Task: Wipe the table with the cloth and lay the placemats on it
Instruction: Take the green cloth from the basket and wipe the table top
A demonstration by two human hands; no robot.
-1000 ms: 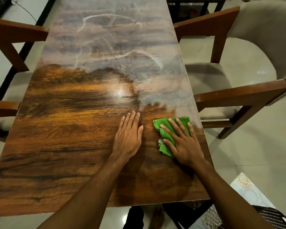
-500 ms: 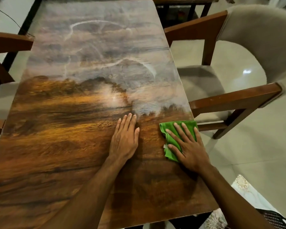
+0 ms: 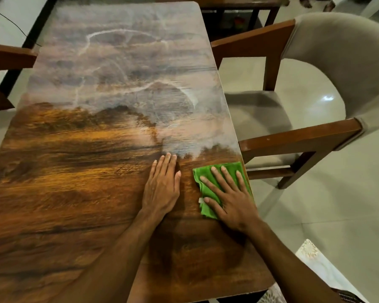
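Observation:
A long wood-grain table [image 3: 74,182] fills the view; its far half is hazy with whitish smears, its near half dark and glossy. A green cloth [image 3: 206,178] lies at the table's right edge. My right hand [image 3: 232,200] presses flat on the cloth with fingers spread. My left hand [image 3: 162,184] rests flat on the bare wood just left of the cloth, fingers together, holding nothing. A pale patterned placemat [image 3: 315,261] shows at the bottom right, below the table's level, partly hidden by my right forearm.
A padded chair with wooden arms [image 3: 304,136] stands close along the right side. Wooden chair arms [image 3: 9,57] reach in from the left. Another wooden piece of furniture [image 3: 239,7] sits beyond the far end. Pale tiled floor [image 3: 337,204] lies to the right.
My right hand has slid the green cloth rightward to the table's right edge. My left hand has stayed flat in about the same spot. The view has shifted left.

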